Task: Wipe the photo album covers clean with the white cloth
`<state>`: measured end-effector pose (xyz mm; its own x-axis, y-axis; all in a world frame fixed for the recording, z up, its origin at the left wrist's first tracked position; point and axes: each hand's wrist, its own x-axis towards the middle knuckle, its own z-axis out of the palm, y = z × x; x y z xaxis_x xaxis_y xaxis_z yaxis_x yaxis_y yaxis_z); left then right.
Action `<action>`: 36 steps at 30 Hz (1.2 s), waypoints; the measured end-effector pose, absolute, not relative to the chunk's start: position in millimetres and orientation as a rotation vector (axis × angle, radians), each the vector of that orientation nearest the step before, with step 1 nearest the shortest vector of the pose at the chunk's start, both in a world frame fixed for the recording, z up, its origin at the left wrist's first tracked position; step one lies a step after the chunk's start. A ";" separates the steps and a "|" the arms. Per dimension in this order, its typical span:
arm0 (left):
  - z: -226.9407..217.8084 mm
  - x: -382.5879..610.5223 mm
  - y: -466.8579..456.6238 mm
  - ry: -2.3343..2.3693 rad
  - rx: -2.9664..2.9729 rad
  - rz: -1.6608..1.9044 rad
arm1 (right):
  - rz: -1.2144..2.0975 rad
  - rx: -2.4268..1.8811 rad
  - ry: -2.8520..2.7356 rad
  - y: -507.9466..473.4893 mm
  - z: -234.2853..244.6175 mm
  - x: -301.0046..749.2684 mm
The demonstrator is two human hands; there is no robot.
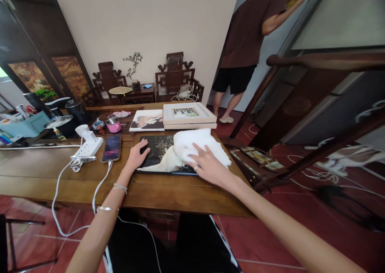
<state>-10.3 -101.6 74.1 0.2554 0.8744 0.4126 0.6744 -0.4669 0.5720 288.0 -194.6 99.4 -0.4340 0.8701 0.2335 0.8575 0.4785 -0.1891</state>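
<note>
A dark photo panel (161, 152) with a pale gown printed on it lies flat on the wooden table in front of me. My left hand (138, 154) rests at its left edge, fingers stretched out and holding nothing. Over the panel's right part lies a folded white towel (200, 140), which hides that side of the picture. My right hand (207, 164) lies on the towel with its fingers spread, pressing from above rather than gripping. A ring shows on one finger of this hand.
Behind the panel sit a stack of framed pictures (190, 114) and a white photo board (144, 120). Left are a phone (111, 148) on a cable, a power strip (90, 146) and a pink cup (113, 124). A wooden chair (294, 104) stands right; a person (249, 36) stands beyond.
</note>
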 end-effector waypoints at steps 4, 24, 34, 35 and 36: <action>73.0 -9.4 -102.1 1.426 2.247 1.024 | 0.087 -1.210 -2.545 -255.2 98.5 273.7; 75.2 -10.0 -104.4 1.424 2.257 1.005 | 0.061 -1.367 -2.515 -213.1 108.4 231.5; 76.6 -12.6 -105.0 1.390 2.276 1.000 | 0.081 -1.390 -2.531 -191.5 114.1 232.1; 76.5 -13.1 -104.5 1.388 2.278 0.999 | 0.070 -1.405 -2.522 -174.6 114.9 231.2; 76.5 -13.5 -104.0 1.388 2.281 0.998 | 0.062 -1.412 -2.515 -158.7 115.3 230.1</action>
<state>-13.5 -104.0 76.5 0.2961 0.8633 0.4086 0.6622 -0.4939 0.5635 230.1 -158.7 115.3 -0.4957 0.8449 0.2010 0.8341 0.5276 -0.1610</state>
